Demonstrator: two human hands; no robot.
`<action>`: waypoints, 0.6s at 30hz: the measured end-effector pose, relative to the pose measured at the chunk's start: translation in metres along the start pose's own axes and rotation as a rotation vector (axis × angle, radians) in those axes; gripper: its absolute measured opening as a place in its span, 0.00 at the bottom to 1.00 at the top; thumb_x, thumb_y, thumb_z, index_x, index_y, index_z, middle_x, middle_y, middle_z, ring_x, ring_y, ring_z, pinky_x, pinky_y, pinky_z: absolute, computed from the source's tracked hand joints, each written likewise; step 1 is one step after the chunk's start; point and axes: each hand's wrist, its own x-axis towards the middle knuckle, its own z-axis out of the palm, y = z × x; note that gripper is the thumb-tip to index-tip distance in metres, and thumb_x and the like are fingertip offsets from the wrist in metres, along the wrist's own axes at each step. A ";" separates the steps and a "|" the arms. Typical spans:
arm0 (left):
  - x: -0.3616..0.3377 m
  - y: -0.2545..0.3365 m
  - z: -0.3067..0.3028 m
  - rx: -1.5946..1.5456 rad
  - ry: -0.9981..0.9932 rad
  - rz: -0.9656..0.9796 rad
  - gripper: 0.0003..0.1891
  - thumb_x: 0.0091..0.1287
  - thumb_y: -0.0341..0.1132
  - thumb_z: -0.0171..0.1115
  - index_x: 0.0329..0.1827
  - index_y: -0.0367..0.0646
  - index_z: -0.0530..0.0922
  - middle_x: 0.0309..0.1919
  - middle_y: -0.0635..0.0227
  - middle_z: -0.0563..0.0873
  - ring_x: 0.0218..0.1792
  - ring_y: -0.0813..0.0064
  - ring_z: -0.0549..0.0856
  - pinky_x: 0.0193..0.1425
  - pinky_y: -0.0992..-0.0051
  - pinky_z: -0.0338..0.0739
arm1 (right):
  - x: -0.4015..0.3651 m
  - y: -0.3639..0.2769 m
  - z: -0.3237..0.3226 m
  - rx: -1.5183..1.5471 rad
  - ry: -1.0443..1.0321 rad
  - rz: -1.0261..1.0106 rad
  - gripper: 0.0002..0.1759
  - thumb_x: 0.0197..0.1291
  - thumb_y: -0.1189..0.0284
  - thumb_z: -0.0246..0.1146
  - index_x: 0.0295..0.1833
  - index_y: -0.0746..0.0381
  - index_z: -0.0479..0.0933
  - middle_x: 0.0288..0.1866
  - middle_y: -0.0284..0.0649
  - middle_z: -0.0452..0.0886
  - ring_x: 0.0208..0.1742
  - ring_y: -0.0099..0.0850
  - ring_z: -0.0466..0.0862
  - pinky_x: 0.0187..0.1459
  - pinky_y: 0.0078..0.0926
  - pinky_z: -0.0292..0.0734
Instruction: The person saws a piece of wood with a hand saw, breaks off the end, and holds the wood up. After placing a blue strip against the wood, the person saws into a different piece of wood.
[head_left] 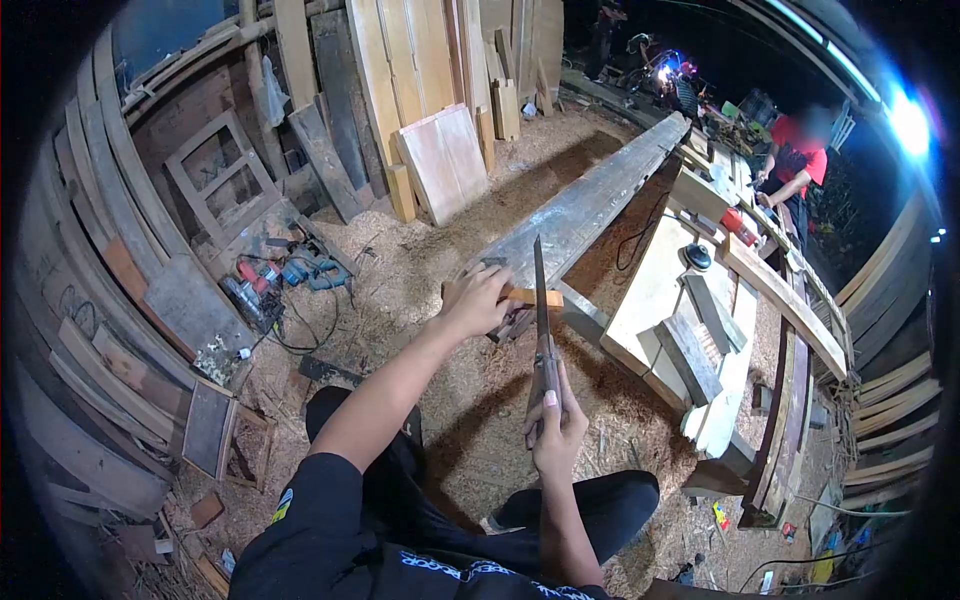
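My left hand (474,303) is closed around a short orange-brown piece of wood (524,296), pressing it down at the near end of a long, worn plank bench (575,222). My right hand (558,428) grips the wooden handle of a handsaw (541,285), its narrow blade pointing up and away from me. Near the free end of the wood, the blade overlaps it in this view. My fingers partly hide the held piece and the bench end under it.
On the right, a worktable (645,305) carries wood blocks (688,360) and a black round tool (697,257). Power tools (290,275) with cords lie on the sawdust floor at left. Boards (440,165) lean behind. A person in a red shirt (797,165) stands beyond the table.
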 end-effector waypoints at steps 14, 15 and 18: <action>0.010 -0.005 -0.001 -0.032 -0.042 0.097 0.16 0.65 0.42 0.73 0.50 0.43 0.85 0.48 0.58 0.87 0.55 0.53 0.83 0.60 0.57 0.78 | 0.012 -0.004 -0.005 -0.038 -0.004 -0.033 0.32 0.82 0.60 0.52 0.81 0.69 0.63 0.17 0.33 0.75 0.14 0.17 0.68 0.18 0.17 0.63; 0.011 -0.005 -0.002 0.011 -0.069 0.098 0.16 0.66 0.42 0.73 0.50 0.43 0.85 0.48 0.59 0.87 0.55 0.54 0.83 0.60 0.58 0.78 | 0.014 -0.005 -0.005 -0.038 -0.011 -0.024 0.32 0.82 0.61 0.52 0.81 0.69 0.63 0.17 0.33 0.75 0.15 0.17 0.69 0.19 0.17 0.63; 0.010 -0.008 0.001 -0.017 -0.037 0.066 0.16 0.66 0.44 0.72 0.51 0.44 0.85 0.49 0.61 0.87 0.56 0.54 0.83 0.62 0.57 0.77 | 0.013 -0.003 -0.005 -0.047 -0.023 -0.014 0.31 0.82 0.63 0.51 0.81 0.69 0.62 0.18 0.33 0.76 0.15 0.17 0.69 0.19 0.17 0.63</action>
